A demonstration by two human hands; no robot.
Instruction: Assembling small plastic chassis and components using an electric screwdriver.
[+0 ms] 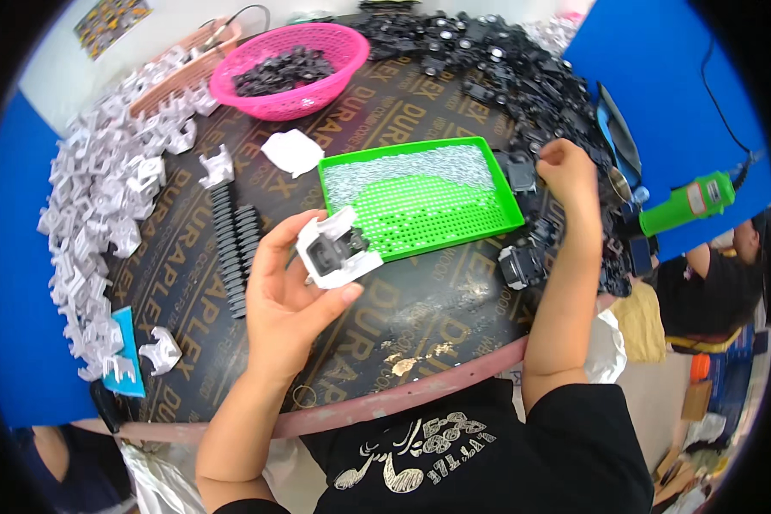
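Note:
My left hand [287,295] grips a white plastic housing [317,259] between thumb and fingers, in front of the green tray's near left corner. A black plastic insert [341,252] sits inside the housing. Beyond the tray's right end, my right hand [567,171] is closed, its thumb and fingertips pinched together at the edge of the black parts. Whatever is between those fingertips is too small to make out. A square black part [517,174] lies just left of them. The shallow green perforated tray [420,246] holds many small silvery pieces [411,169], heaped along its far side.
White housings [90,201] are piled along the left; black parts [480,56] heap around the far right. A pink basket [289,110] of black pieces stands at the back. Two rows of black parts [229,248] lie left of centre. A green power screwdriver [690,206] is at right.

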